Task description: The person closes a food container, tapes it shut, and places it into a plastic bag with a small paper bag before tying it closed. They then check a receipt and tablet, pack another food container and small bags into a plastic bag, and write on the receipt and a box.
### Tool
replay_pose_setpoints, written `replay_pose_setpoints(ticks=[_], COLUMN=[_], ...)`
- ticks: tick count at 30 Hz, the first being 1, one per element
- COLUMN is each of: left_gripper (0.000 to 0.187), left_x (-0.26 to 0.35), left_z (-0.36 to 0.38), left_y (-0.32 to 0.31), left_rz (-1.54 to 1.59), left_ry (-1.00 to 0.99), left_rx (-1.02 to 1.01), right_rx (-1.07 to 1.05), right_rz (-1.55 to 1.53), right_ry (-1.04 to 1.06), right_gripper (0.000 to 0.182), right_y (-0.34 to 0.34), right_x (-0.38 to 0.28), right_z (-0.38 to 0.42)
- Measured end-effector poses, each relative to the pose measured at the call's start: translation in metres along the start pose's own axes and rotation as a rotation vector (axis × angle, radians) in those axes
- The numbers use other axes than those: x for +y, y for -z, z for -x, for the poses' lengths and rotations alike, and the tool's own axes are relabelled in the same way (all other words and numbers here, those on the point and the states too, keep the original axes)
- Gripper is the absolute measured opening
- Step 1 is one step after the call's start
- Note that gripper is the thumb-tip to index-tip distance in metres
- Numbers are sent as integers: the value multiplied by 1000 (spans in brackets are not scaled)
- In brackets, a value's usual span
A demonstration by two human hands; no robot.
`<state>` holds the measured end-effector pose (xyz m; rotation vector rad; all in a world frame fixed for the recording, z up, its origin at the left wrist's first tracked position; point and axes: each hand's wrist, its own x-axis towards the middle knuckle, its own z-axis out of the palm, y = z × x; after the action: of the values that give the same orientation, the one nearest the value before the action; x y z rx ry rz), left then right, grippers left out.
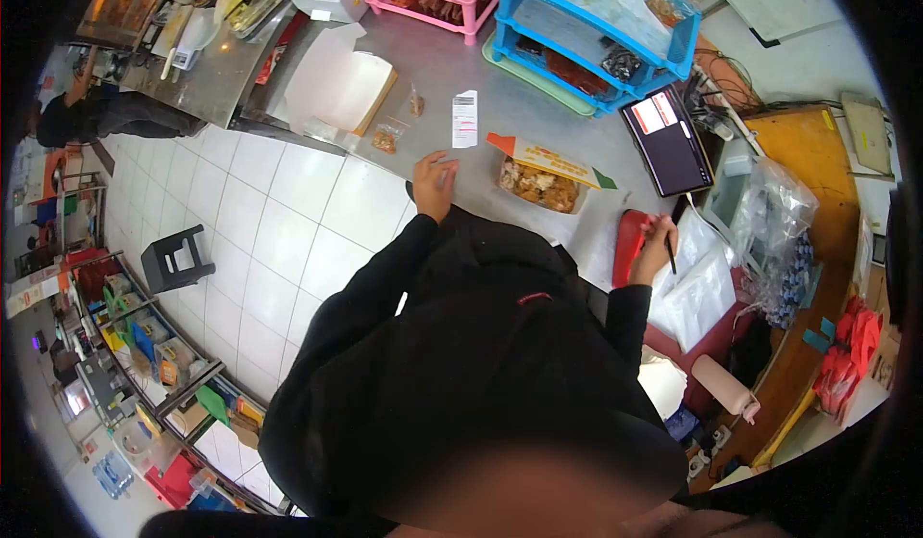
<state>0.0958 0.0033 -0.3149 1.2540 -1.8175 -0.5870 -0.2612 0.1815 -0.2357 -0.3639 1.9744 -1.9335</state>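
My left hand (434, 186) is at the table's front edge, just below a printed paper receipt (464, 120). Its fingers are loosely curled and apart, and I see nothing in them. A thin black pen (671, 254) is gripped in my right hand (656, 247), beside a red case or pouch (630, 242) and a stack of white plastic bags (690, 288). Between my hands stands a food box (553, 158) with a printed yellow and orange lid flap raised, holding browned, crumbly food (538, 186).
An open white box (361, 96) and small sachets (386, 138) lie on the metal table (413, 52). Blue stacked trays (577, 43) and a pink rack (423, 4) stand behind. A tablet (668, 144) is at right. Another person (125, 115) and a black stool (178, 259) are left.
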Motion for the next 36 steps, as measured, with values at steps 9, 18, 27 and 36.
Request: replay_pose_setpoints(ticks=[9,18,27,36], left_gripper=[46,60,78,58], left_x=[-126,-120,-131,-79], left_z=[-66,-73,-104,-102], left_y=[37,42,25,71], left_rz=[-412,-421,310,209], left_ry=[367,234,219,204], left_rx=[173,-129,-91,-181], right_rx=[8,39,72,-873], right_rz=[-124,-94,-105,279], right_ry=[11,80,27,46], right_gripper=[40,37,38,46], right_y=[-25,-34,-63,-138], right_x=[-16,-17,-12,-34], right_z=[7,26,37,104])
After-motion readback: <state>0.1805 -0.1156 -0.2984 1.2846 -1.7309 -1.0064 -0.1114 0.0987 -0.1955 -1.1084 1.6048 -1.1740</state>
